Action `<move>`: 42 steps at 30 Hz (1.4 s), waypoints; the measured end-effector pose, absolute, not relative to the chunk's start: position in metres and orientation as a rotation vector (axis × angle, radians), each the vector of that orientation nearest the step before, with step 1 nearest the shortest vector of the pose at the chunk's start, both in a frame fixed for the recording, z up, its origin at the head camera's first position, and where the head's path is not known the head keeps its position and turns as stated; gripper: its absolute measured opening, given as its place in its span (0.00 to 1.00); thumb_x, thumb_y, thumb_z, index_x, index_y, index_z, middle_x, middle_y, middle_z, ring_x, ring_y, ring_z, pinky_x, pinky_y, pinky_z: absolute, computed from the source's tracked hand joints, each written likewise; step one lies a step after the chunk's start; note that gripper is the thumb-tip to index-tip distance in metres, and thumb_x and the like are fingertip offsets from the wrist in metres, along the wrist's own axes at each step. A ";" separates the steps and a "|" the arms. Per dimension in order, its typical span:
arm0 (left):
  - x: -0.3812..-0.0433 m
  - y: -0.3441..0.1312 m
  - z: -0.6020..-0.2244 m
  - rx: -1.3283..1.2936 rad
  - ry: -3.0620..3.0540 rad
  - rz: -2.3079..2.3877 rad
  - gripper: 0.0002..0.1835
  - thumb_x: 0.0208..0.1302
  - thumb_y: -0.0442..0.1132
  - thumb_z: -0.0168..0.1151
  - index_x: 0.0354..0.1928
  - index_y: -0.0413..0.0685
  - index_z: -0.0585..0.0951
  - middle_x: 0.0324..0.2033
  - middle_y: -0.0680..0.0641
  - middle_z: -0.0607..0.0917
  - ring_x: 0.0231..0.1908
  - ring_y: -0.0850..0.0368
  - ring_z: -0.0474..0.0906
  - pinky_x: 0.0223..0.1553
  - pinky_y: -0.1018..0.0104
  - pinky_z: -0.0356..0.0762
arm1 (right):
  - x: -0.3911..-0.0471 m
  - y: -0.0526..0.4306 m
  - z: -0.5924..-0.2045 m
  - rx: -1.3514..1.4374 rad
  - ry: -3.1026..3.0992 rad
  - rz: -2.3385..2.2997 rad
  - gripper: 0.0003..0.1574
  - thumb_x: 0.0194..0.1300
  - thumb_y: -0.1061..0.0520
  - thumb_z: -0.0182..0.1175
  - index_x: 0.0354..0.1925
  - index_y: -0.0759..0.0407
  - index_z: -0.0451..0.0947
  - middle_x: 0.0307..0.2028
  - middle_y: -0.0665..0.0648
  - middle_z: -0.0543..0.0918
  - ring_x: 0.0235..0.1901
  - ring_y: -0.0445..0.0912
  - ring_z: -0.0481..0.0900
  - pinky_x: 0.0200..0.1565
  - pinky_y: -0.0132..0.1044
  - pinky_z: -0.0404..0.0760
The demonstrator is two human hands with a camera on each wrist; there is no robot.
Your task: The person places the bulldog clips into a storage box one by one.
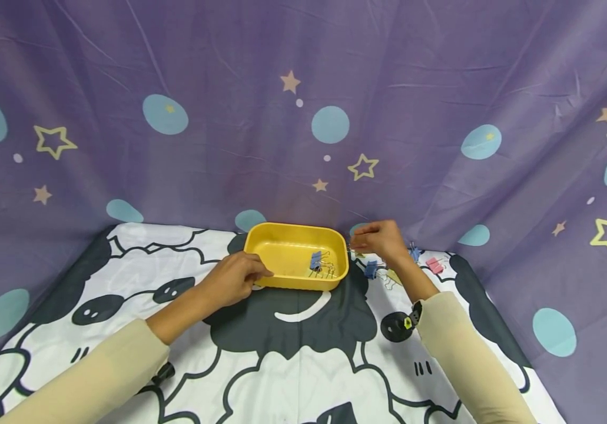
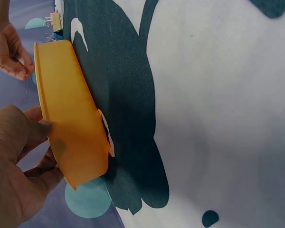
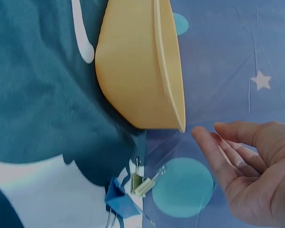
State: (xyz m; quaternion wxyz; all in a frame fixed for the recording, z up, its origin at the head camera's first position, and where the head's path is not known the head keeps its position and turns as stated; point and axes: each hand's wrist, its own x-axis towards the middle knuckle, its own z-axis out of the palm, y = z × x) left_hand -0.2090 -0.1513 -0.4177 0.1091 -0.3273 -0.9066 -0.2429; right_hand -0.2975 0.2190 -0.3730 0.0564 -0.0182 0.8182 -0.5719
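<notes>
A yellow plastic bin (image 1: 292, 282) stands on the cloth near the back, with a blue binder clip (image 1: 316, 259) and other wire clip handles inside toward its right end. My left hand (image 1: 233, 278) grips the bin's near left rim; the left wrist view shows thumb and fingers (image 2: 43, 128) at that edge. Just past the bin's right end is my right hand (image 1: 381, 240), raised over the cloth's back edge, its fingers extended and nothing between them in the right wrist view. Below it lie a blue binder clip (image 3: 119, 199) and a yellow binder clip (image 3: 141, 184).
More binder clips lie to the right, among them a pink binder clip (image 1: 434, 265) and another blue clip (image 1: 415, 253), near my right forearm. A sheep-patterned cloth (image 1: 292, 388) covers the table. A purple curtain (image 1: 218, 147) with stars and dots rises behind and at both sides.
</notes>
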 end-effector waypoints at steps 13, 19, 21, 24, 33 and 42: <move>-0.210 -0.153 -0.419 -0.949 -2.673 -0.695 0.21 0.64 0.18 0.66 0.49 0.47 0.97 0.34 0.50 0.92 0.35 0.61 0.79 0.43 0.60 0.81 | -0.296 0.246 -0.370 -0.029 2.486 -1.730 0.28 0.74 0.68 0.70 0.66 0.84 0.79 0.51 0.74 0.93 0.36 0.42 0.96 0.51 0.44 0.94; -0.210 -0.153 -0.420 -0.951 -2.672 -0.708 0.22 0.63 0.18 0.67 0.49 0.47 0.97 0.34 0.50 0.91 0.35 0.61 0.78 0.43 0.61 0.80 | -0.293 0.263 -0.371 -0.046 2.488 -1.733 0.29 0.75 0.67 0.69 0.66 0.85 0.78 0.49 0.73 0.94 0.35 0.40 0.96 0.45 0.36 0.95; -0.210 -0.153 -0.419 -0.952 -2.672 -0.713 0.21 0.64 0.18 0.67 0.49 0.47 0.97 0.34 0.50 0.91 0.35 0.61 0.78 0.43 0.61 0.80 | -0.293 0.269 -0.372 -0.044 2.484 -1.744 0.29 0.75 0.67 0.69 0.66 0.85 0.78 0.48 0.72 0.95 0.35 0.40 0.96 0.44 0.36 0.94; -0.210 -0.153 -0.418 -0.950 -2.676 -0.714 0.21 0.64 0.18 0.67 0.49 0.46 0.97 0.35 0.50 0.92 0.36 0.61 0.78 0.43 0.61 0.81 | -0.292 0.279 -0.374 -0.042 2.484 -1.753 0.27 0.75 0.68 0.68 0.66 0.85 0.79 0.47 0.71 0.95 0.34 0.40 0.96 0.43 0.36 0.95; -0.210 -0.152 -0.417 -0.948 -2.681 -0.720 0.22 0.63 0.17 0.66 0.49 0.47 0.97 0.34 0.51 0.91 0.35 0.61 0.77 0.43 0.61 0.80 | -0.291 0.308 -0.376 0.045 2.533 -1.754 0.26 0.77 0.70 0.66 0.66 0.87 0.77 0.42 0.63 0.96 0.32 0.38 0.95 0.44 0.36 0.95; -0.209 -0.152 -0.418 -0.959 -2.678 -0.727 0.22 0.64 0.17 0.65 0.49 0.46 0.97 0.35 0.50 0.92 0.36 0.61 0.79 0.44 0.61 0.81 | -0.291 0.329 -0.375 0.128 2.663 -1.655 0.26 0.79 0.66 0.66 0.66 0.83 0.80 0.49 0.69 0.95 0.34 0.36 0.95 0.48 0.38 0.94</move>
